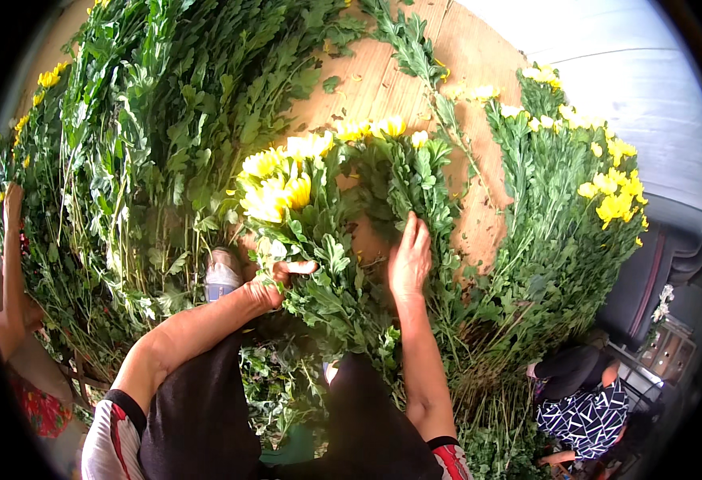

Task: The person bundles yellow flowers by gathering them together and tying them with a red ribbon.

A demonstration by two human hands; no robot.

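My left hand (275, 282) is closed round a leafy bunch of yellow chrysanthemums (267, 196), one finger stretched across its stems. The blooms point up and away from me. Slightly right of it, my right hand (409, 260) has its fingers extended against the leaves of more chrysanthemum stems (431, 192), and nothing shows gripped in it. These stems lie on the wooden board, their yellow heads toward the far side. Leaves partly cover the fingertips of both hands.
A big heap of green stems (151, 120) fills the left. More yellow chrysanthemums (543, 184) lie on the right side of the wooden board (375, 72). Another person's arm (12, 264) is at far left. A person in a patterned top (583, 420) is at lower right.
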